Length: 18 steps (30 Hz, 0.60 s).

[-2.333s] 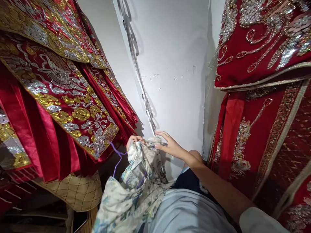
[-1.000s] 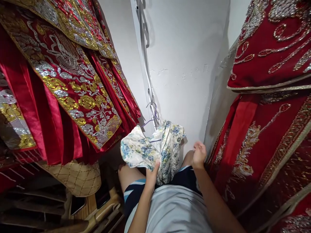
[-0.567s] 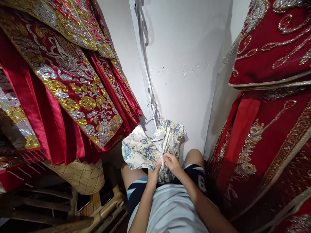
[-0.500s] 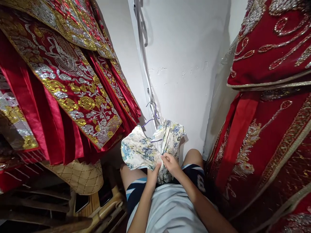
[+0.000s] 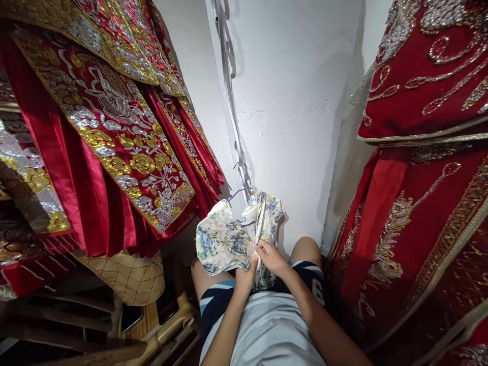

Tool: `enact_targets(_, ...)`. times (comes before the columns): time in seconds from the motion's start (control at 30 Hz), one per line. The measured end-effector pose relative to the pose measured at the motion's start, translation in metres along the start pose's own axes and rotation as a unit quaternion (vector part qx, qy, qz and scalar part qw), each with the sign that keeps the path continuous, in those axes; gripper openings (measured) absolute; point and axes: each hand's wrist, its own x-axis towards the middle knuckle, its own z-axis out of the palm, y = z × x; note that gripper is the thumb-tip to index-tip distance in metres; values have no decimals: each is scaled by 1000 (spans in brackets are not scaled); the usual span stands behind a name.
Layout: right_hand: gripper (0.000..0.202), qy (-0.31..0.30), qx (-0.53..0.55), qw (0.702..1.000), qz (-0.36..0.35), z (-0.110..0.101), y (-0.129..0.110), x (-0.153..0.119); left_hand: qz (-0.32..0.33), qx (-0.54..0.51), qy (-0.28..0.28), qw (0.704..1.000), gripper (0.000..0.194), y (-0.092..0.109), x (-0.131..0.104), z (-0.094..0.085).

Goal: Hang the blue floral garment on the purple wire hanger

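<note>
A white blouse [image 5: 222, 241] with a blue and yellow floral print hangs on a thin purple hanger [image 5: 244, 187] in front of me, its lower part over my lap. My left hand [image 5: 246, 276] grips the blouse's front edge from below, thumb on top. Close beside it, my right hand [image 5: 270, 255] pinches the cloth at the front opening with thumb and forefinger. The fingertips of both hands nearly meet, and any small fastener between them is hidden.
Red costumes with gold and silver embroidery [image 5: 143, 162] hang at the left. More beaded red garments [image 5: 381, 213] hang at the right. A white metal upright [image 5: 227, 96] runs down the pale wall [image 5: 290, 66]. A wooden chair [image 5: 152, 330] stands at lower left with a phone [image 5: 131, 317] on it.
Both hands stay on the blouse front and have drawn closer together. The blouse's left side has shifted slightly right and down. The view has tilted a little.
</note>
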Motion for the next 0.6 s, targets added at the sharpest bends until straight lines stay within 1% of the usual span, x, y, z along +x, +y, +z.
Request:
enact_targets(0.13,31,-10,33,999,-25,1,3,2,-26,5,15,1000,40,-6,-1,2)
enact_targets(0.23,34,-14,65,997,-35,3,4,2,-20,7,15,1000,36,-12,0,1)
enact_targets(0.33,35,-31,140,989,-35,8,4,-1,-5,1,32,999,38,-12,3,-4)
enact_targets(0.4,35,-36,187,981,-25,13,3,-5,19,-15,81,996,42,-7,3,-10)
enact_targets(0.47,36,-21,207,978,-15,18,0,-8,56,-23,164,985,48,1,2,-19)
enact_targets(0.53,40,1,211,978,-2,23,-6,-11,100,-4,260,960,54,10,-1,-28)
enact_targets(0.57,42,12,213,977,6,26,-9,-11,125,12,297,947,56,14,-3,-31)
enact_targets(0.6,43,20,218,976,13,28,-13,-12,153,28,320,935,58,19,-6,-34)
